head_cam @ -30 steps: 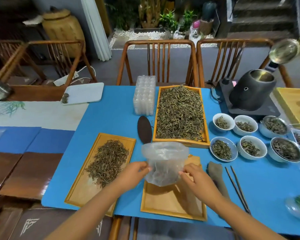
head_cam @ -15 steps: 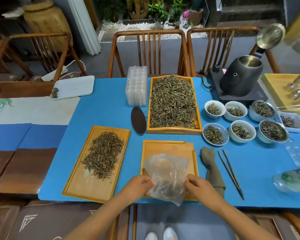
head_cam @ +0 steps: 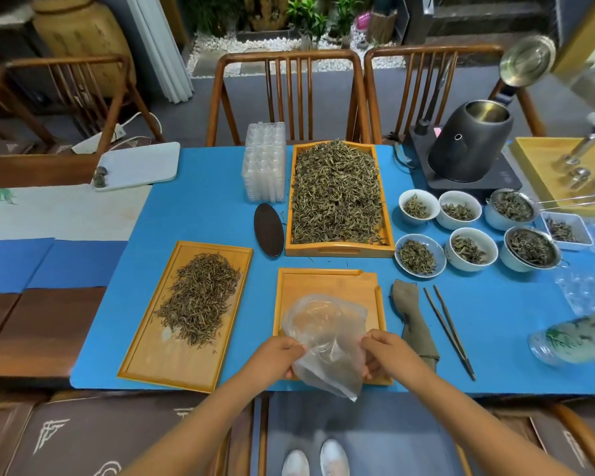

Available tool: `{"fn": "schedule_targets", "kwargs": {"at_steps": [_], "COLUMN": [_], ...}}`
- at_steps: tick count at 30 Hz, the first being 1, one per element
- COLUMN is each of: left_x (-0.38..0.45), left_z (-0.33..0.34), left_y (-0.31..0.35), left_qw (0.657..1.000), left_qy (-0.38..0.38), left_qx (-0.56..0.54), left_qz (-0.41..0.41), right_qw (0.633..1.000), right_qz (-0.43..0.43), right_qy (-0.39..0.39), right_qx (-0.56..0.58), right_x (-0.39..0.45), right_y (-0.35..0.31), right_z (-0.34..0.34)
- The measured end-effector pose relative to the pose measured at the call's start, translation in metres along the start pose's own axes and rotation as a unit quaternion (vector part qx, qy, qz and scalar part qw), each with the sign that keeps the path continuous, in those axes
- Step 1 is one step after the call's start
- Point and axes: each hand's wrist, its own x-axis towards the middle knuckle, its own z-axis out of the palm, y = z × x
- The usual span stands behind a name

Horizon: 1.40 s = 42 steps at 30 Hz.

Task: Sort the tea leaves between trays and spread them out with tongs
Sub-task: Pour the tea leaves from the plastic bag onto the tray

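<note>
A clear plastic bag is held between my left hand and my right hand, each pinching one side, over the near edge of a bare wooden tray. To its left a flat wooden tray carries a heap of dark thin tea leaves. Behind, a deeper tray is full of greenish tea leaves. Dark tongs lie on the blue mat to the right of my right hand, beside a folded grey-green cloth.
Several white bowls of tea sit at the right, with a black kettle on its base behind them. Clear plastic containers and a dark oval dish lie left of the deep tray. Wooden chairs stand along the far edge.
The bag has come down from in front of the deep tray to the near edge of the bare tray. Both hands drew back toward me with it.
</note>
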Motion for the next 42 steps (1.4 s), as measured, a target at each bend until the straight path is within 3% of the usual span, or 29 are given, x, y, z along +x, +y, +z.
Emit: {"fn": "schedule_targets", "kwargs": {"at_steps": [5,14,26,42], "left_x": [0.000,0.007,0.024,0.042], "left_z": [0.001,-0.007,-0.021,-0.032], "left_y": [0.014,0.030,0.049,0.072], "left_qw": [0.999,0.992,0.963,0.881], "left_qy": [0.020,0.036,-0.011,-0.065], "left_qx": [0.002,-0.106,-0.237,-0.405], "left_qz": [-0.033,-0.064,-0.128,-0.234], "right_qw": [0.999,0.997,0.994,0.993], "right_qz": [0.018,0.039,0.092,0.104], "right_qy": [0.007,0.009,-0.016,-0.008], "right_qx": [0.035,0.061,0.056,0.052], "right_x": [0.005,0.012,0.030,0.047], "right_y": [-0.012,-0.034,-0.068,-0.099], "right_z": [-0.003,-0.010,-0.019,-0.030]}}
